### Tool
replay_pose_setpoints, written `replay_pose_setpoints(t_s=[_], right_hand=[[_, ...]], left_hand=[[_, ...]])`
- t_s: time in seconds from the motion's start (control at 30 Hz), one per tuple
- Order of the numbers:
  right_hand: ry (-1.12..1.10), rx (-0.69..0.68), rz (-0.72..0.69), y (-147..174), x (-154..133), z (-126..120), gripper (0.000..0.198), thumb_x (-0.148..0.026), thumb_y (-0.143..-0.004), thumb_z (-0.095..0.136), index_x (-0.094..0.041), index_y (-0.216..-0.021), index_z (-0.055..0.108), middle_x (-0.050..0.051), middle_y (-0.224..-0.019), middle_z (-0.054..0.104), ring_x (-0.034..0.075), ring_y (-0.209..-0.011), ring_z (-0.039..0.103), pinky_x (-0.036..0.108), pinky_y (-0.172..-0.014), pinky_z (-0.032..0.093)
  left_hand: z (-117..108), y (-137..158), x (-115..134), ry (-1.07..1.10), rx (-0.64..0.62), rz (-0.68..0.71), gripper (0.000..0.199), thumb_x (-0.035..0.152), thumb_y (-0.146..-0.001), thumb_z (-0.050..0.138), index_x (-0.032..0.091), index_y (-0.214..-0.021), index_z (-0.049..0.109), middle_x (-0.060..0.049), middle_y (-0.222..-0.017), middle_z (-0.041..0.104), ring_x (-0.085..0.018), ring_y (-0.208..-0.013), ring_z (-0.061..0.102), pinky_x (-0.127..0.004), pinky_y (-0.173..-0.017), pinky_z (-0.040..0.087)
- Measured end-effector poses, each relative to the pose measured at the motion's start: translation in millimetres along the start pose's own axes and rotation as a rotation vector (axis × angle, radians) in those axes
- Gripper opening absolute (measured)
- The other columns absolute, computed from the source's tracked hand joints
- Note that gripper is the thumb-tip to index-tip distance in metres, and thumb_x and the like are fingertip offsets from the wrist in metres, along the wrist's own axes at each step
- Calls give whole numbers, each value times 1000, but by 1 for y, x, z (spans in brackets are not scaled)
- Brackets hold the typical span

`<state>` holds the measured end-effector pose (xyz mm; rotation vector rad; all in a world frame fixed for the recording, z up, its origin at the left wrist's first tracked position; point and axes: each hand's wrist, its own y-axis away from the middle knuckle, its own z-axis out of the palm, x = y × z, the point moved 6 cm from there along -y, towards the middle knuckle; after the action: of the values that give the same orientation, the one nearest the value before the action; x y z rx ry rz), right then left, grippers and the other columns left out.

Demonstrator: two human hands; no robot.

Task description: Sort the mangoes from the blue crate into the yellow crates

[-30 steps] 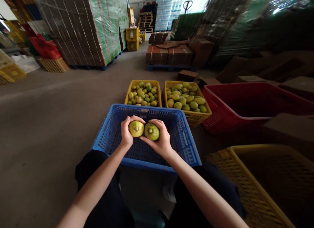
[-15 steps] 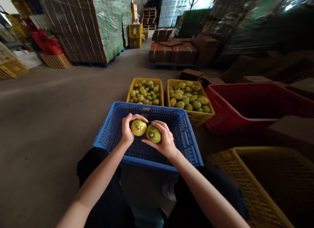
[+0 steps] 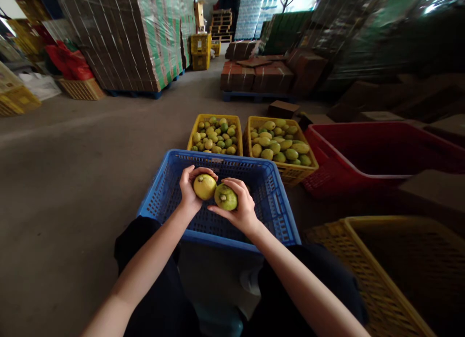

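Over the blue plastic crate (image 3: 278,201) my two hands are side by side. My left hand (image 3: 188,188) is closed round a yellow lemon (image 3: 205,187), its stem end facing up toward me. A greener lemon (image 3: 225,197) sits in the grip of my right hand (image 3: 245,207), thumb below and fingers over the top. The two fruits are close together, almost touching. My hands and arms hide much of the inside of the crate.
Beyond the blue crate stand two yellow crates, a left one (image 3: 190,133) and a right one (image 3: 296,168), both full of yellow-green fruit. A red bin (image 3: 327,167) is to the right. Another yellow crate (image 3: 378,274) stands near my right knee. Wrapped pallet stacks (image 3: 109,41) rise behind.
Both lemons have turned slightly in my hands, the yellow one's stem end now pointing more to the upper left. My right hand has shifted a little to the left.
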<state>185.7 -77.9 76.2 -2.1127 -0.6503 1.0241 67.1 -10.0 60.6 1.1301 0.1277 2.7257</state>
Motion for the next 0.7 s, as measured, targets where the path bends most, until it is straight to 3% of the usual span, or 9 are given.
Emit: replay_pose_setpoints(t_s=[0.17, 0.37, 0.53, 0.7], right_hand=[[-54, 56, 115, -2, 6, 3, 57, -44, -72, 74, -25, -118, 46, 9, -108, 59, 26, -97, 60, 43, -84, 51], [-271, 154, 582, 2, 38, 11, 48, -46, -70, 73, -23, -104, 47, 3, -93, 62, 19, -81, 60, 35, -72, 53], [-863, 283, 1009, 7, 65, 21, 36, -55, -75, 63, -23, -84, 47, -2, -76, 61, 15, -63, 60, 27, -51, 51], [-1249, 324, 1238, 3, 72, 24, 41, -57, -87, 42, -19, -87, 58, 2, -68, 67, 16, -54, 62, 26, -45, 52]], left_hand=[[-13, -3, -29, 252, 186, -256, 32, 28, -75, 41, 12, -62, 65, -7, -60, 64, -17, -58, 61, -28, -63, 49], [-24, 1, -52, 274, 377, -386, 25, 28, -78, 42, 15, -67, 61, -5, -62, 62, -17, -56, 60, -27, -54, 48], [-11, -4, -46, 350, 298, -362, 28, 34, -87, 44, 14, -75, 59, -7, -67, 63, -18, -64, 63, -29, -60, 53], [0, -7, -38, 476, 220, -384, 26, 24, -91, 38, 14, -94, 62, -5, -75, 68, -16, -72, 66, -29, -68, 56]])
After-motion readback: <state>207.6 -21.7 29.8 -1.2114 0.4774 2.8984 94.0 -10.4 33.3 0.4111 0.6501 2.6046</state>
